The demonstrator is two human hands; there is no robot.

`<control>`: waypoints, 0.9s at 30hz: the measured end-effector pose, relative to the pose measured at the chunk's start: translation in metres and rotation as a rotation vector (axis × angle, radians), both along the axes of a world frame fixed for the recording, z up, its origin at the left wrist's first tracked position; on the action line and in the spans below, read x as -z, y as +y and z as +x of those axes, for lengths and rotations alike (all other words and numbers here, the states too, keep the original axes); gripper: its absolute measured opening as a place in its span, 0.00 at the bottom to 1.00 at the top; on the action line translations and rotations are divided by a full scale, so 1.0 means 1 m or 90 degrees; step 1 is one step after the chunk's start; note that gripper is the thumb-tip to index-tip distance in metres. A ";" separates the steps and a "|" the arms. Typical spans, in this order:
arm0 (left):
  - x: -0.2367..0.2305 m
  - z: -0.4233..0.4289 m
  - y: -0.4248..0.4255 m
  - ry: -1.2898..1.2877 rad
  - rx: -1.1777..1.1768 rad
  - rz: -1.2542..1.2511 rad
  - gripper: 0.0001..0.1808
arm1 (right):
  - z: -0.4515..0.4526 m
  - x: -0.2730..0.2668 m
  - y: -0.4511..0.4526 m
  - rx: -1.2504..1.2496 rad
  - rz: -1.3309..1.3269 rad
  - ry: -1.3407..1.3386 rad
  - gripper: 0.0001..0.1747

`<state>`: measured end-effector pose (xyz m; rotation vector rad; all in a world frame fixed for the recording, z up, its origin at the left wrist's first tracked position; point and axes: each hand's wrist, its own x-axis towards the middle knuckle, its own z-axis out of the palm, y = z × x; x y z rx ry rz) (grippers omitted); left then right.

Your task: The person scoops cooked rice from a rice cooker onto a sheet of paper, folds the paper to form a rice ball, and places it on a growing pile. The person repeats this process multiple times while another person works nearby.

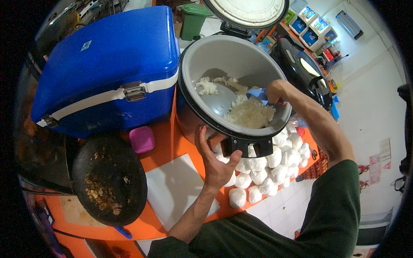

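Note:
A large rice cooker (pixel 206 61) stands on the orange table with its lid (pixel 251 11) raised at the back. Cooked rice (pixel 250 114) is heaped along the near right side of the grey inner pot, and smaller clumps lie on its bottom and far side. My right hand (pixel 277 92) reaches into the pot, closed around a blue plastic scoop (pixel 257 94) at the rice. Spread against the cooker's outer front, beside its black latch (pixel 266 148), is my left hand (pixel 219 164). Its thumb and fingers are apart and seem to steady the cooker.
Many white wrapped bundles (pixel 258 177) crowd the orange table (pixel 164 137) at right. White paper sheets (pixel 177 190) lie in front. To the left are a black pan (pixel 108 180) with food scraps, a pink container (pixel 142 139) and a blue cooler box (pixel 109 61). Scissors (pixel 313 153) lie at the right edge.

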<state>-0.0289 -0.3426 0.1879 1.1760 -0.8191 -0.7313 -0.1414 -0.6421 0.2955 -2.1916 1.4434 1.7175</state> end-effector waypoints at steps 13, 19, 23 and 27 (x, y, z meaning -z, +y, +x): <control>0.010 0.001 0.002 -0.074 -0.006 -0.022 0.60 | 0.039 -0.058 0.116 -0.230 0.015 -0.319 0.11; 0.009 0.002 0.000 0.019 0.056 -0.074 0.60 | 0.041 -0.061 0.115 -0.140 0.094 -0.393 0.13; 0.023 0.024 0.020 -0.131 0.034 0.013 0.53 | 0.035 -0.056 0.099 -0.014 0.163 -0.326 0.14; 0.063 0.068 0.107 -0.087 0.158 0.184 0.35 | -0.003 -0.057 0.074 0.374 0.388 -0.509 0.07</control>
